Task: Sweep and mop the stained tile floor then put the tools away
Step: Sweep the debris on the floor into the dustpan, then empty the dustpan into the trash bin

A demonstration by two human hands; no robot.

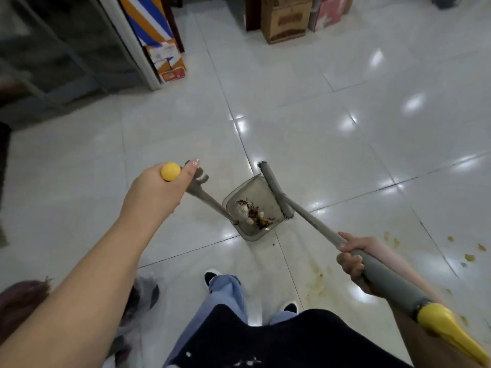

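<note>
The person stands on a glossy white tile floor (345, 144), both hands busy. The left hand (159, 187) is wrapped around the top of the dustpan handle (210, 201), just below its yellow knob (170, 171), thumb stretched along the shaft. The grey dustpan (255, 208) sits on the floor ahead of the feet, near the middle of the tiles, with a heap of brown and whitish debris (252, 215) inside it. The right hand (350, 258) is clamped on the grey broom handle (318, 227), fingers curled around it above a thicker grey grip that ends in a yellow cap (446, 330). The broom head (276, 188) lies across the dustpan's open mouth, touching its edge. Yellowish stains (469, 257) dot the tiles toward the floor's right edge — more smears (317, 277) lie just beside the right hand. Cardboard boxes (285, 18) stand at the floor's far edge, and an orange-and-blue striped box (156, 35) leans at the far left.
</note>
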